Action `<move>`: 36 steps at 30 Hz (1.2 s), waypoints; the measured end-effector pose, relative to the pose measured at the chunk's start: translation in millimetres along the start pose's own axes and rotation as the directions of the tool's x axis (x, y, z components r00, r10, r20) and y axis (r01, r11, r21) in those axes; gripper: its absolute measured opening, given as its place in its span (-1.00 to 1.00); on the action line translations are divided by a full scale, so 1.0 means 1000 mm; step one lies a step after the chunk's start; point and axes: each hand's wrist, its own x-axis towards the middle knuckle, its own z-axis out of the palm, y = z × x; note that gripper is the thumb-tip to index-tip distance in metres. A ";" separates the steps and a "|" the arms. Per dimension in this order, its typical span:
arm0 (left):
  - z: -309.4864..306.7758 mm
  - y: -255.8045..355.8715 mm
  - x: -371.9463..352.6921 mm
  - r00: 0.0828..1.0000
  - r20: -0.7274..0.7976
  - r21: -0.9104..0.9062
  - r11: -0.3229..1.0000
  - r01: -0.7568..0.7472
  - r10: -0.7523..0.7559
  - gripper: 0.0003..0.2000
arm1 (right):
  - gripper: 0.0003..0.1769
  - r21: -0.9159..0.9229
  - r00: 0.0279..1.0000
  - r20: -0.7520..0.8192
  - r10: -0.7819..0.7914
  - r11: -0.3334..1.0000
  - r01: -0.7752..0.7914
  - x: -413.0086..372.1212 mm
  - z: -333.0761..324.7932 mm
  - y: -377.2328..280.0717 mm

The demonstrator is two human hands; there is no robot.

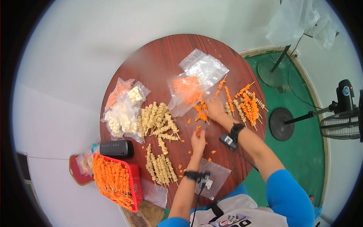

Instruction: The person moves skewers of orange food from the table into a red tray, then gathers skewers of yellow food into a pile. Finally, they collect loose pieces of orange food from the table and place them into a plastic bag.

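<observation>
My left hand [198, 142] is over the middle of the round table, its fingers closed together with a small orange piece [198, 127] at their tips. Farther up, my right hand [214, 109] is closed beside a cluster of orange skewers [200, 109]; its fingertips are partly hidden, so what they hold cannot be made out. Just beyond it is a clear plastic bag [188, 89] of orange pieces. Right of that hand lie single orange skewers [228, 99] and a mixed pile of orange and beige skewers [249, 106]. Loose orange cubes [210, 159] are scattered around my left hand.
Beige skewers [160, 168] lie left of my hands, near bags of white pieces [121, 120]. A black speaker [117, 149] and a red basket [137, 185] full of orange skewers are at the left edge. A flat plastic bag [217, 176] lies near me. A fan [342, 126] stands right.
</observation>
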 end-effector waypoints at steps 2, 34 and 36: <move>0.028 0.019 0.039 0.967 -0.213 0.314 0.947 -0.069 0.142 -0.57 | -0.60 0.100 0.967 0.233 0.102 0.987 -0.128 -0.010 -0.011 -0.007; -0.102 -0.006 -0.111 0.572 0.802 -0.411 0.537 0.736 -0.170 -0.82 | -0.72 0.520 0.797 -0.357 -0.487 0.606 0.603 -0.168 -0.074 -0.065; -0.106 -0.013 -0.121 0.697 0.652 -0.484 0.545 0.685 -0.297 -0.85 | -0.81 0.344 0.961 0.205 -0.186 0.933 0.107 -0.146 -0.067 -0.046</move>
